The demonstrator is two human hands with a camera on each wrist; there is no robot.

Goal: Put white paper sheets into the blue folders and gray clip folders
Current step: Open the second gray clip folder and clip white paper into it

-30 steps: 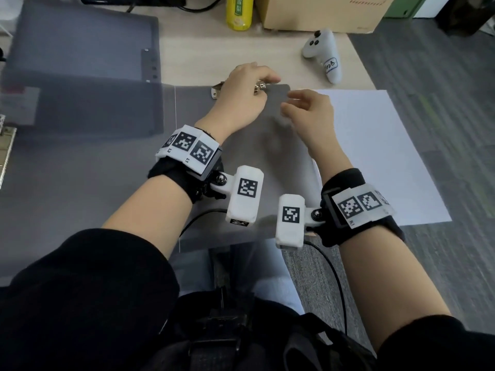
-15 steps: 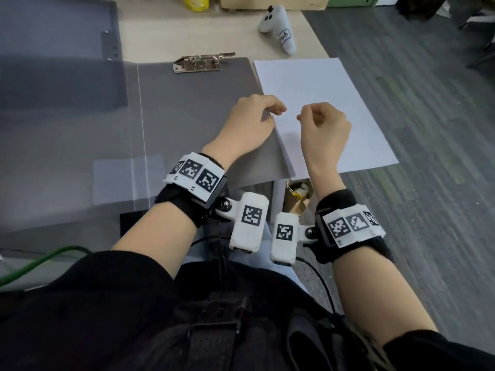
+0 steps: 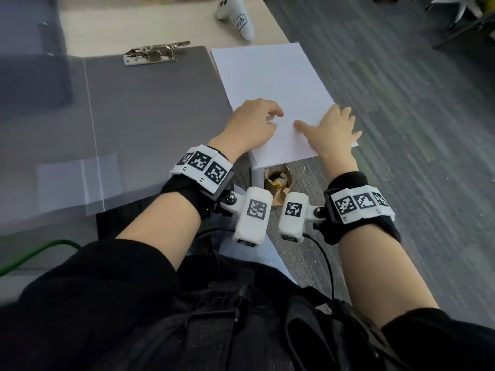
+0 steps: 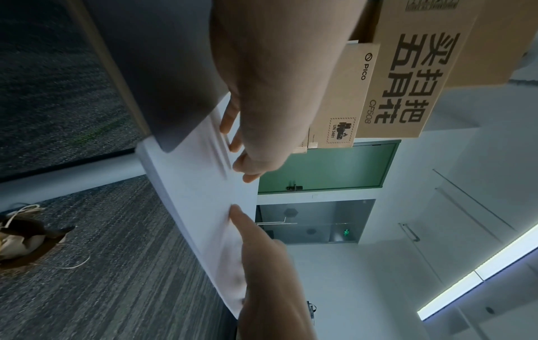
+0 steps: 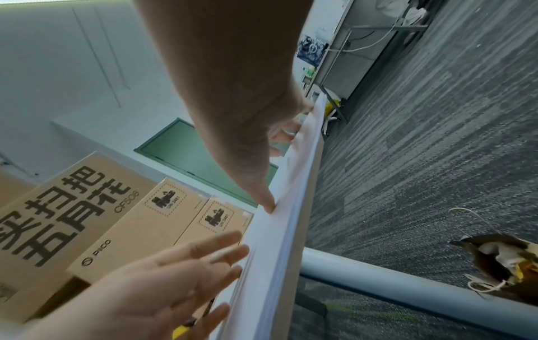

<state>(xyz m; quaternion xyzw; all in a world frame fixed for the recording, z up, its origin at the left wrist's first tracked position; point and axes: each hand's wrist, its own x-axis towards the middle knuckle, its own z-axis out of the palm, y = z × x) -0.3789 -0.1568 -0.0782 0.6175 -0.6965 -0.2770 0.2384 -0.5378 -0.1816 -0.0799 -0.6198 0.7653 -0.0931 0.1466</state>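
Observation:
An open gray clip folder (image 3: 150, 113) lies on the table, its metal clip (image 3: 156, 53) at the far edge. Right beside it sits a stack of white paper sheets (image 3: 267, 81), whose near end hangs over the table corner. My left hand (image 3: 263, 120) rests on the near left part of the stack, and its fingers (image 5: 221, 250) lie straight against the paper (image 5: 279, 230). On the near right edge my right hand (image 3: 336, 124) lies flat with spread fingers, thumb (image 4: 241, 220) on the top sheet (image 4: 198, 188). Neither hand holds anything.
The folder's translucent cover (image 3: 48, 135) lies open to the left. A white controller (image 3: 235, 14) lies at the back of the table. Cardboard boxes (image 4: 407, 76) stand behind. Below the table corner is a brown bag (image 3: 277, 180) on gray carpet. A green cable (image 3: 32, 253) runs at the near left.
Both hands have left the folder's clip and come back toward me to the paper stack. Half a second ago they hovered loosely curled; now both lie on the paper.

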